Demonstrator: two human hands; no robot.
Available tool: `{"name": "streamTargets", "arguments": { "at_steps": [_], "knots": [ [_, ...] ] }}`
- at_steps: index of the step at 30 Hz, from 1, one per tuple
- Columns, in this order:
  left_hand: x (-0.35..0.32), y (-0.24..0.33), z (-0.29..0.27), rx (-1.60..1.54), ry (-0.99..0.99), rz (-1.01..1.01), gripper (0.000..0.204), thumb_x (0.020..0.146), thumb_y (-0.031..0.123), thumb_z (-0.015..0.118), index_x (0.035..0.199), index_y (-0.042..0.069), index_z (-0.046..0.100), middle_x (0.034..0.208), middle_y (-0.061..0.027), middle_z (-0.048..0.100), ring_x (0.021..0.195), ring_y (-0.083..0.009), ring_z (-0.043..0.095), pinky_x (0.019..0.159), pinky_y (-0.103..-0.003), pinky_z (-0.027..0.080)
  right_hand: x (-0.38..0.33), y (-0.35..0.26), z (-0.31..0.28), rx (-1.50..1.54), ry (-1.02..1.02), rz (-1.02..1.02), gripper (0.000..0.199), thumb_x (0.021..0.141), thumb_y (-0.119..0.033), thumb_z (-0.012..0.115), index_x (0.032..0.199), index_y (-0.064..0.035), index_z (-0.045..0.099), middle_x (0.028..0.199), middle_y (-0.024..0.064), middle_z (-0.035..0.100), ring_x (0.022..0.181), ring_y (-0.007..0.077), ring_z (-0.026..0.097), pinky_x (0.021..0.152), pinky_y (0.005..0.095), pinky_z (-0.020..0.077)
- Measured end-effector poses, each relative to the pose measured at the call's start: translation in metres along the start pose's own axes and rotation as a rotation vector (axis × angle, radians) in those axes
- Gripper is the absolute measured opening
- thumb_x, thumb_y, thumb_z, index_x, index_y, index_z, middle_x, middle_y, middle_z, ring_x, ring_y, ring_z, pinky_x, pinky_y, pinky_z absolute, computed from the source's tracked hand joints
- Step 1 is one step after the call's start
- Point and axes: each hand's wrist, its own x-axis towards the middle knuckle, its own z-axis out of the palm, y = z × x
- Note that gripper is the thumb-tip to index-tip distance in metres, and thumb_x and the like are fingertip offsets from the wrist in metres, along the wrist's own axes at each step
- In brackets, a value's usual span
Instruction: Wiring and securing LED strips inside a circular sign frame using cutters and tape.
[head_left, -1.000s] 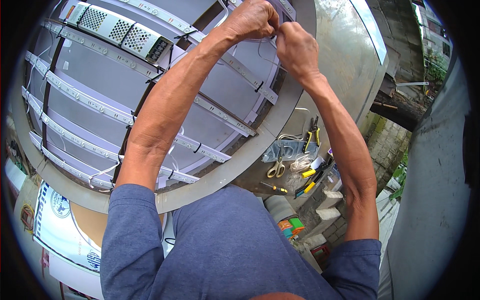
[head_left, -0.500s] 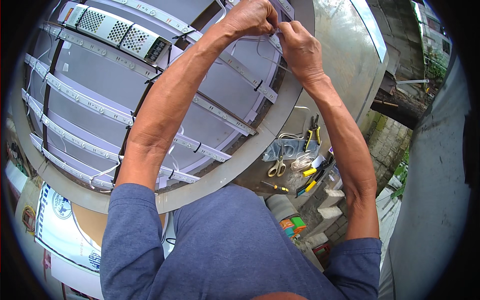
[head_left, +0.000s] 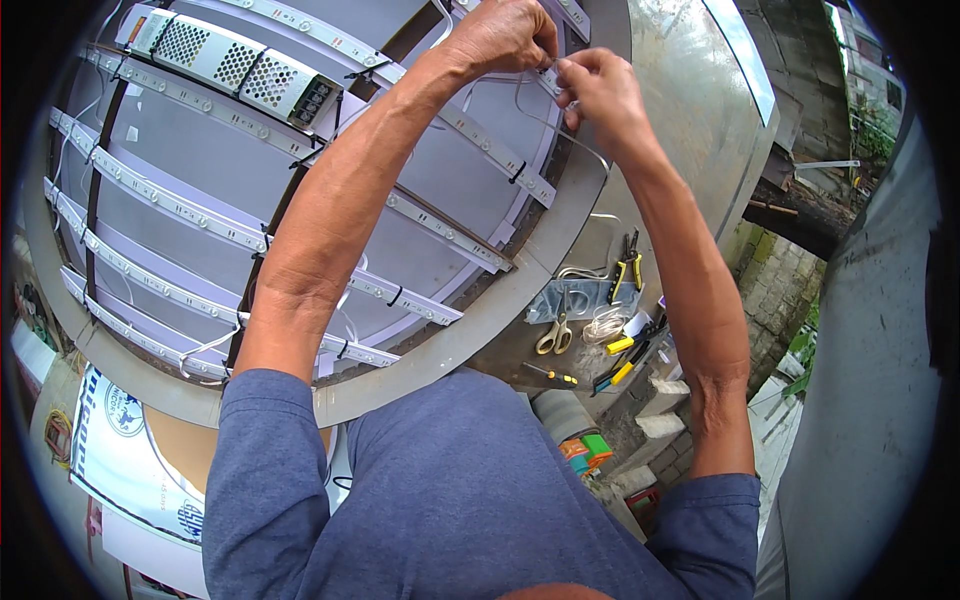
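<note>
At the top, my left hand [head_left: 503,38] is closed in a pinch over the end of an LED strip [head_left: 548,80]. What its fingertips hold is too small to make out. Close beside it, my right hand [head_left: 603,92] has its fingers curled loosely at the same strip end, their grip partly hidden. A thin white wire [head_left: 553,127] loops below both hands and passes over the metal rim under my right wrist. Several LED strips [head_left: 180,197] run in rows across a round white panel with a grey metal rim [head_left: 470,350]. A perforated metal power supply [head_left: 235,65] sits at upper left.
Scissors [head_left: 556,333], yellow-and-black pliers [head_left: 625,270], a screwdriver [head_left: 550,374], coiled white wire [head_left: 604,325] and yellow-handled tools [head_left: 625,368] lie right of the panel. Concrete blocks [head_left: 660,427] stand near my right elbow. A grey wall [head_left: 860,350] rises at far right.
My right hand's fingers have loosened from a tight fist and turned slightly, with the hand a little lower. More of the white wire shows beneath the right wrist. My left hand stays put.
</note>
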Motion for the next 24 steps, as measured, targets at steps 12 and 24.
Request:
{"name": "streamTargets", "arguments": {
  "at_steps": [12, 24],
  "knots": [
    [0.005, -0.002, 0.002, 0.042, 0.009, -0.032, 0.016, 0.066, 0.009, 0.075, 0.082, 0.005, 0.079, 0.073, -0.0157, 0.073, 0.068, -0.0243, 0.073, 0.065, -0.036, 0.058, -0.003, 0.007, -0.006, -1.42, 0.298, -1.138, 0.021, 0.083, -0.004, 0.066, 0.101, -0.0103, 0.061, 0.092, 0.0054, 0.062, 0.088, 0.0247, 0.069, 0.07, 0.0365, 0.0598],
    [0.001, 0.001, -0.002, 0.018, -0.023, -0.077, 0.015, 0.07, 0.009, 0.076, 0.084, 0.005, 0.08, 0.074, -0.0157, 0.073, 0.069, -0.0252, 0.073, 0.065, -0.036, 0.057, 0.003, -0.019, 0.007, -0.102, 0.004, 0.015, 0.015, 0.091, -0.01, 0.067, 0.094, 0.0052, 0.064, 0.078, 0.0146, 0.07, 0.045, 0.0148, 0.057, 0.043, 0.037, 0.0477]
  ]
}}
